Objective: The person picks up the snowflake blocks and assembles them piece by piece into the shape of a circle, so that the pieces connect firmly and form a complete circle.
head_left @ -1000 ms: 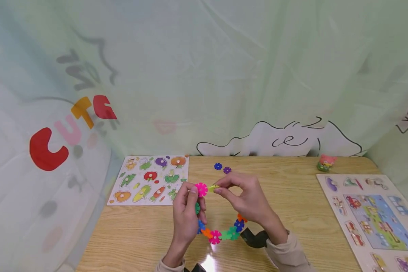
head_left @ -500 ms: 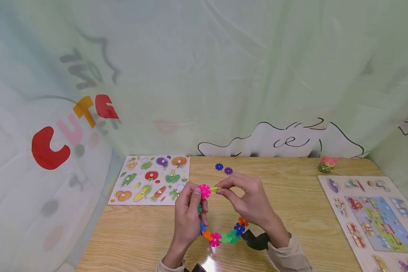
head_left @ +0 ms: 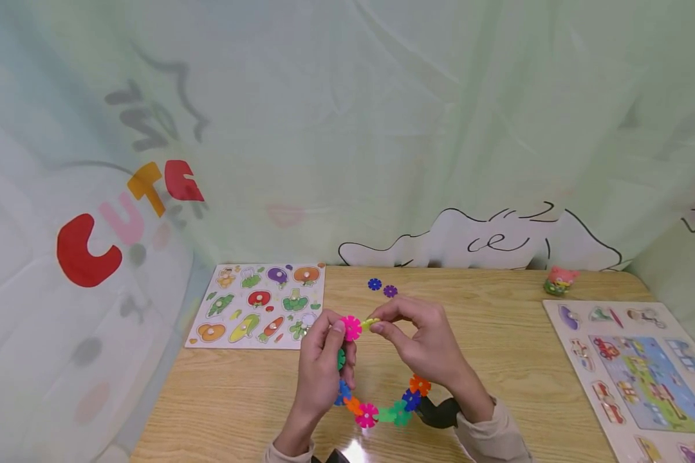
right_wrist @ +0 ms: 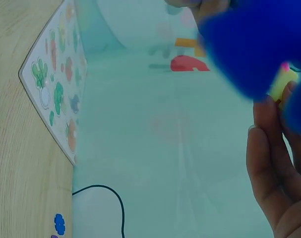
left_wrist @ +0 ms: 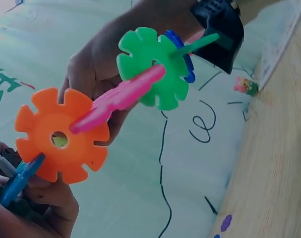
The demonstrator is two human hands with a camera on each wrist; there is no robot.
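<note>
In the head view my left hand (head_left: 318, 363) pinches a pink notched flower disc (head_left: 352, 328) between thumb and fingers. Right beside it, my right hand (head_left: 425, 337) holds a yellow flower disc (head_left: 369, 323) by its edge, turned nearly edge-on. Whether the yellow disc's slot is joined to the pink one I cannot tell. A chain of interlocked discs curves below both hands, through a lower pink disc (head_left: 367, 415) up to an orange disc (head_left: 420, 386) near the right wrist. Close in the left wrist view are an orange disc (left_wrist: 36, 148) and a green disc (left_wrist: 135, 49). A blurred blue disc (right_wrist: 244, 54) partly covers the right fingers.
A loose blue disc (head_left: 374, 283) and a purple disc (head_left: 390, 291) lie at the table's back. A vegetable puzzle board (head_left: 203, 308) is on the left, a vehicle puzzle board (head_left: 564, 325) on the right. Behind that stands a small pink figurine (head_left: 560, 281). A printed curtain (head_left: 324, 128) surrounds the table.
The yellow disc has tilted slightly in my right fingers, close to the pink disc. The chain's orange end disc shows more fully, now clear of the right hand. Both hands shift only slightly.
</note>
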